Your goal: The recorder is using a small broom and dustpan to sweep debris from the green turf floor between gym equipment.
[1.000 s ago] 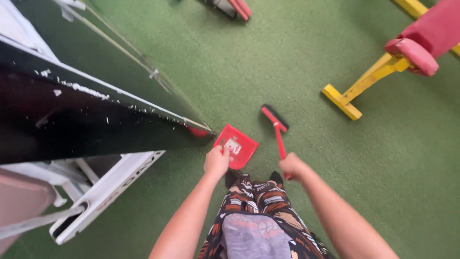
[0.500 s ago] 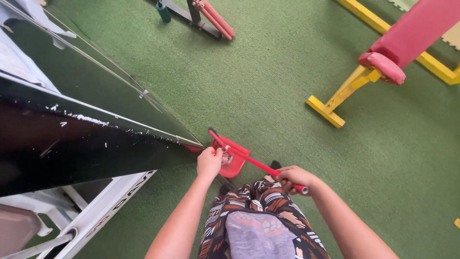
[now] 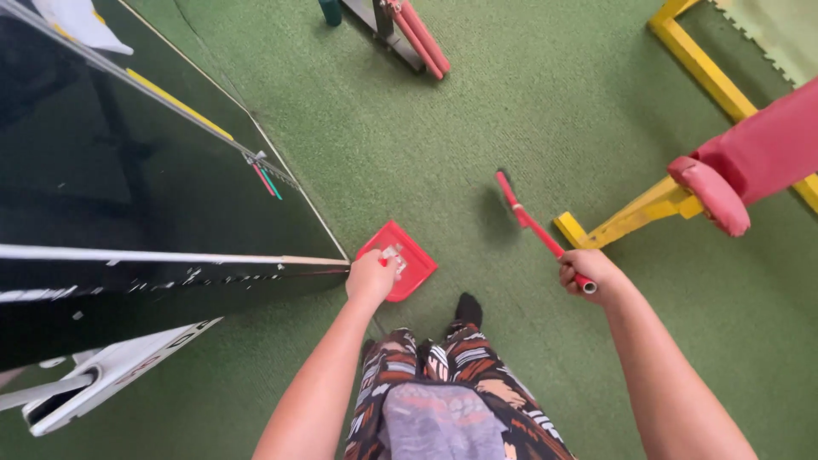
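Dustpan [image 3: 399, 258] handle hidden under left hand [image 3: 371, 278]. Brush [image 3: 535, 227] head blurred; bristles unclear. Pink bench [image 3: 750, 170] cut by right edge. Black table [image 3: 128, 204] cut at left edge.

Green carpet [image 3: 477, 111] covers the floor beneath me. At my left stands a black table [image 3: 128, 196] on a white frame [image 3: 111, 375]; at my right, a yellow frame [image 3: 648, 209] bearing red pads [image 3: 741, 175]. Red rollers [image 3: 417, 34] lie ahead.
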